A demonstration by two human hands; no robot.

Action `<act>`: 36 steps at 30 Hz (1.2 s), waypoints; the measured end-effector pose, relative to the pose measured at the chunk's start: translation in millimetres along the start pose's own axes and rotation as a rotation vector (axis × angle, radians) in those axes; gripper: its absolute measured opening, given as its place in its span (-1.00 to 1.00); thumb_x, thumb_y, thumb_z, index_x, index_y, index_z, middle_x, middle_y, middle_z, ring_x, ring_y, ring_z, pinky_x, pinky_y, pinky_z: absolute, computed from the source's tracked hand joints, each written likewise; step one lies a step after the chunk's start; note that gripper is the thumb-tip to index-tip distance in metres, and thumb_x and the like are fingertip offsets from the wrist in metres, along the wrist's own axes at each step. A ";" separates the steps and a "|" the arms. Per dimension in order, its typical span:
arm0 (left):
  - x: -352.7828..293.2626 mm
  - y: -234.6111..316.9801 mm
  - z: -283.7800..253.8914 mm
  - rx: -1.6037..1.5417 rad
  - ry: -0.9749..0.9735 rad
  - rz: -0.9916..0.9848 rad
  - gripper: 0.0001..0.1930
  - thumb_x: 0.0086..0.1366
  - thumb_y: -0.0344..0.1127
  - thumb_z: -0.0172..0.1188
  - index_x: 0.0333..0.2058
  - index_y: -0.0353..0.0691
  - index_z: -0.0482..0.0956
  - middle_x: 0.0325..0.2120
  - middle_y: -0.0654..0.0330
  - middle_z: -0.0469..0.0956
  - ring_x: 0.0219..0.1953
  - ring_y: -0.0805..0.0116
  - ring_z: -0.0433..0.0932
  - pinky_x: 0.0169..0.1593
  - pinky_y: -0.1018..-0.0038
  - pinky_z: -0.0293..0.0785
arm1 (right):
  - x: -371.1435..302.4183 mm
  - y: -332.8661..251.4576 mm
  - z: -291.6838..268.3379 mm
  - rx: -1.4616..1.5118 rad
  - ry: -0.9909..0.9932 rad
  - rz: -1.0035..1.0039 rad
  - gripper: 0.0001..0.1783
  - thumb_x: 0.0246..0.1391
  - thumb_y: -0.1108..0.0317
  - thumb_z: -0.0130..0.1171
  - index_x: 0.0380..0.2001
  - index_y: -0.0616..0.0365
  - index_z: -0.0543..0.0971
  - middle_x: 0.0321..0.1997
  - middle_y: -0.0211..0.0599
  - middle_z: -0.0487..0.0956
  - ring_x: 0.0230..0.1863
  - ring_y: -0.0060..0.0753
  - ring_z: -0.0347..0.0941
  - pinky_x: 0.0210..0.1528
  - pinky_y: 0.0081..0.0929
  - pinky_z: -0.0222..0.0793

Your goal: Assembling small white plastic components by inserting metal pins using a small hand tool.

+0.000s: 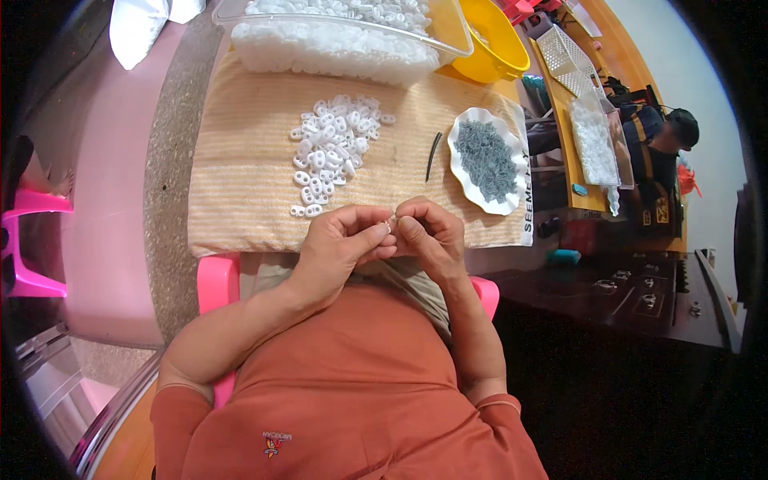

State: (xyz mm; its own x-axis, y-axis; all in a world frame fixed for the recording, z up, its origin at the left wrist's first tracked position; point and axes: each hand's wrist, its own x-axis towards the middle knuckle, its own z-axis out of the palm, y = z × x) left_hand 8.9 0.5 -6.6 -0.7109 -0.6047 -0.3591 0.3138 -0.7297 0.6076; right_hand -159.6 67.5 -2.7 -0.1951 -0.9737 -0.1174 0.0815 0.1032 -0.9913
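My left hand point(346, 246) pinches a small white plastic piece point(389, 223) between thumb and forefinger, just past the near edge of the cloth. Close against it, my right hand point(434, 238) has its thumb and forefinger pressed together at the piece; whatever they hold is too small to make out. Beyond my left hand lies a loose pile of white two-holed plastic pieces point(332, 144). To the right, a white wavy-rimmed plate point(502, 209) holds many small grey pieces point(486, 160). A thin black stick point(433, 157) rests on the cloth left of the plate.
A striped beige cloth point(240, 160) covers the table. At its far side stand a clear bin point(452, 28) full of white pieces and a yellow basin point(504, 60). Pink stools point(40, 272) are at left. Another person point(652, 148) sits at a wooden table point(572, 152) far right.
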 end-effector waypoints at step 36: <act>0.8 -1.0 -1.6 0.011 0.038 -0.014 -0.76 0.28 -0.47 0.14 -0.09 -0.41 0.49 -0.29 0.15 0.58 -0.30 0.50 0.58 -0.16 0.61 0.57 | 1.2 2.5 -0.9 -0.034 -0.045 -0.050 -0.92 0.21 0.48 0.06 -0.27 0.25 0.49 -0.37 -0.42 0.55 -0.34 -0.70 0.48 -0.30 -0.71 0.49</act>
State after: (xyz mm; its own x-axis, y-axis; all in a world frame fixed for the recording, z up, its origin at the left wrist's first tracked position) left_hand 9.0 0.2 -8.7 -0.6907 -0.6060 -0.3945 0.2963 -0.7348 0.6101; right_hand -160.5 66.8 -5.4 -0.1535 -0.9860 -0.0653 0.0392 0.0599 -0.9974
